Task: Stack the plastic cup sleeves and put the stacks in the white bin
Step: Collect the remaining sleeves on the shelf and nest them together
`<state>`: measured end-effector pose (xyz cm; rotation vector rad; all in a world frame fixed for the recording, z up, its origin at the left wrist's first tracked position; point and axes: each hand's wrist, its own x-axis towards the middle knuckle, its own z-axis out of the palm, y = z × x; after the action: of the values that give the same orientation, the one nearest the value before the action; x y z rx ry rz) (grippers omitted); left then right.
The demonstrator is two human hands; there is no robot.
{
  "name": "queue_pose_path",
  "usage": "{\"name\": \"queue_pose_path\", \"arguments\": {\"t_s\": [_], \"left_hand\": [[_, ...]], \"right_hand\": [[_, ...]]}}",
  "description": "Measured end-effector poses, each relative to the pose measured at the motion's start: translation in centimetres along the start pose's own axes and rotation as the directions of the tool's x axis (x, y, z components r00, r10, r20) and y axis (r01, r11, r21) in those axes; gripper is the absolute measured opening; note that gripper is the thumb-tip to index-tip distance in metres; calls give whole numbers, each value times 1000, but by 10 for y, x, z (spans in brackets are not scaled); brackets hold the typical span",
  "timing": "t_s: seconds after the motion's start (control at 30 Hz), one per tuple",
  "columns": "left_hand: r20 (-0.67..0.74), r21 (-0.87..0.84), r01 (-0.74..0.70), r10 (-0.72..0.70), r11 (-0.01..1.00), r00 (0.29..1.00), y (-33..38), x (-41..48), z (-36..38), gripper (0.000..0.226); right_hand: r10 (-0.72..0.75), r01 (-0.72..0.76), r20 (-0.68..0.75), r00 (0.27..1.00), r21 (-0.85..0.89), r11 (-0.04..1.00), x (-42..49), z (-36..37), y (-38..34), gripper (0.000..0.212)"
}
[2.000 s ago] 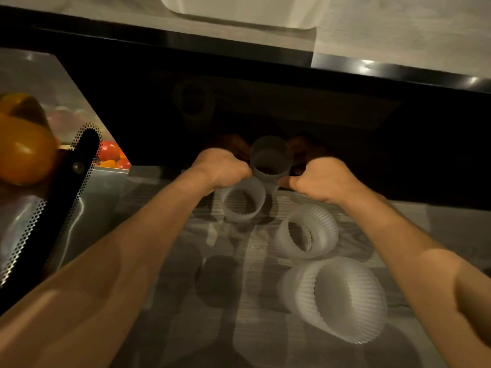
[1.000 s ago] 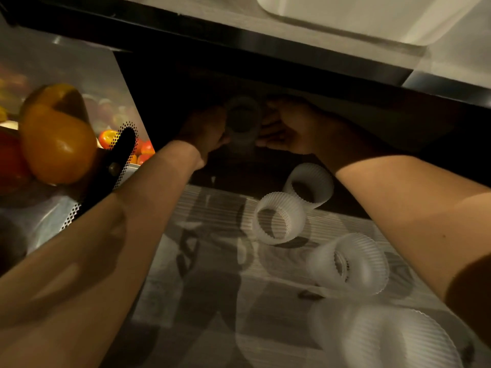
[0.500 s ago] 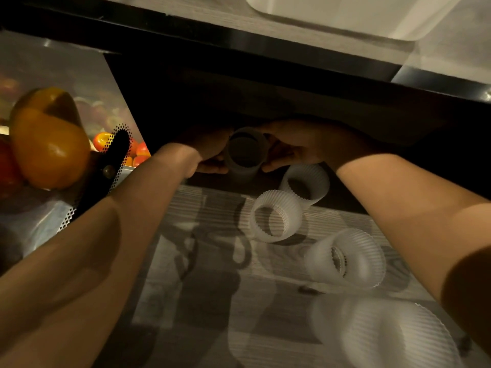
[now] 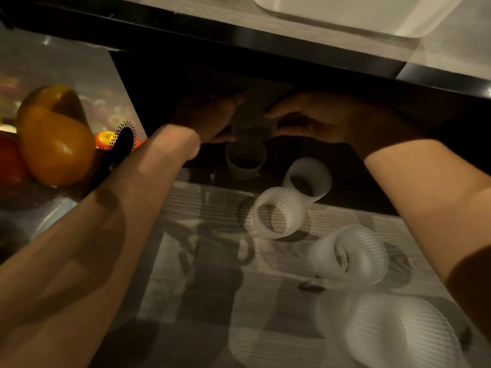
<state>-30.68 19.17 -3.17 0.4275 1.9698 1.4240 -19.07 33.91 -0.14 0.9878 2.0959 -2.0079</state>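
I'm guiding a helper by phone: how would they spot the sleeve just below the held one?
On the wood-grain table, follow the loose ribbed sleeves to the dark far edge. There, right under the held sleeve between left hand and right hand, sits the target sleeve. Unlike its bright neighbours, it stands in shadow, mouth upward.

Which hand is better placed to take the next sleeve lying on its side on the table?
Probably the right. The right hand and left hand both grip the held sleeve, but the tipped sleeves lie toward the right side; the nearest sleeve lies just below the right hand.
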Motion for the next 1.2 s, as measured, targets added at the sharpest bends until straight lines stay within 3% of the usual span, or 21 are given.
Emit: {"name": "queue_pose_path", "arguments": {"t_s": [0.1, 0.2, 0.33, 0.63, 0.77, 1.03, 1.1, 1.2], "left_hand": [[13, 10, -84, 84, 996, 996, -12, 1, 0, 11], [39, 118, -193, 190, 974, 981, -26, -4, -1, 28], [77, 198, -270, 260, 942, 962, -42, -7, -2, 49], [67, 410, -268, 264, 872, 962, -58, -3, -6, 39], [32, 443, -174, 179, 879, 983, -61, -2, -6, 50], [113, 469, -130, 87, 874, 990, -47, -15, 0, 50], [122, 501, -56, -6, 864, 993, -47, -17, 1, 62], [142, 491, 37, -122, 870, 982, -50, -19, 4, 60]], "right_hand": [[-121, 100, -67, 990, -253, 962, 4, 8, 15, 35], [-245, 180, -81, 966, -468, 865, -6, 13, 24, 45], [-285, 195, -76, 956, -560, 805, -7, 22, 40, 58], [-210, 121, -38, 977, -711, 692, -1, 22, 42, 63], [-129, 51, -38, 991, -784, 619, 4, 26, 46, 85], [-143, 123, 38, 989, -751, 648, -5, 32, 41, 69], [-78, 111, 80, 994, -774, 623, -5, 31, 45, 63], [-12, 53, 58, 998, -792, 608, -1, 29, 50, 68]]}}
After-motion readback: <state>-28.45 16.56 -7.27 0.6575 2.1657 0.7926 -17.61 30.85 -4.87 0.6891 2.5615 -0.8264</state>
